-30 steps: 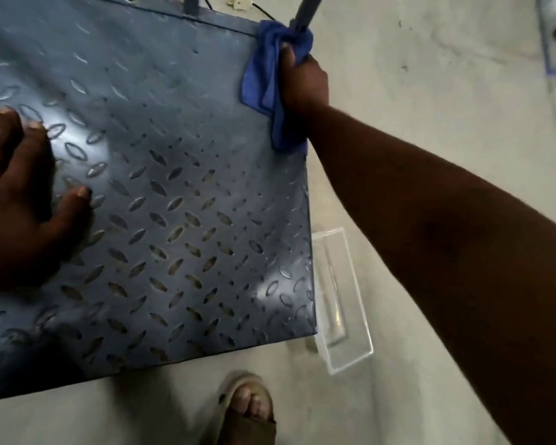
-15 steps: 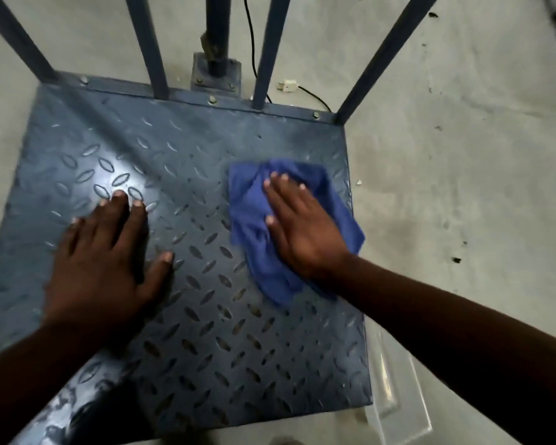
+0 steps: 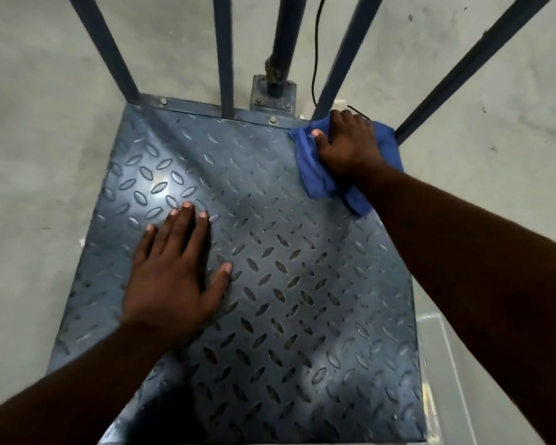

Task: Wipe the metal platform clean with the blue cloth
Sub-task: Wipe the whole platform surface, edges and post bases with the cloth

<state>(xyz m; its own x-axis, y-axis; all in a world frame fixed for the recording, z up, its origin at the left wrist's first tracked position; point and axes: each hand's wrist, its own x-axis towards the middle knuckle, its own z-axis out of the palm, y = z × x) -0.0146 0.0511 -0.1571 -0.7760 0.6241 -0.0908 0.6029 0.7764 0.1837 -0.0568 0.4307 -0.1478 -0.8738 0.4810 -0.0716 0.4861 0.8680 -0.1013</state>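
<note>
The platform [image 3: 286, 258] is a square sheet of dark blue-grey tread plate covered in raised, lozenge-shaped studs, and it sits low over a pale grey concrete floor [image 3: 29, 162] that is mottled and marked with small dark specks. A bright glare [image 3: 158, 187] from overhead light falls on the far left part of the plate, and the near edge lies in shadow. Along the far rim runs a flat strip fixed with bolts [image 3: 163, 101]. Four slanted blue bars [image 3: 109, 49] rise from that rim, and behind it a thicker round post [image 3: 286, 36] stands on a small bolted base plate [image 3: 273, 95]. A thin black cable [image 3: 315, 59] hangs down beside the post to the floor. The cloth [image 3: 315, 178] lies crumpled at the far right corner of the platform, touching the foot of one bar, with a loose end trailing back toward the person along the right edge. The right hand [image 3: 347, 146] lies palm down on it, pressing it to the metal, fingers reaching toward the rim and thumb held out to the left. The left hand [image 3: 174, 277] rests flat on the bare plate near the middle left, fingers spread and thumb wide, well apart from the cloth. Both forearms are bare. A clear plastic box [image 3: 446, 364] sits on the floor just beside the platform's near right edge.
</note>
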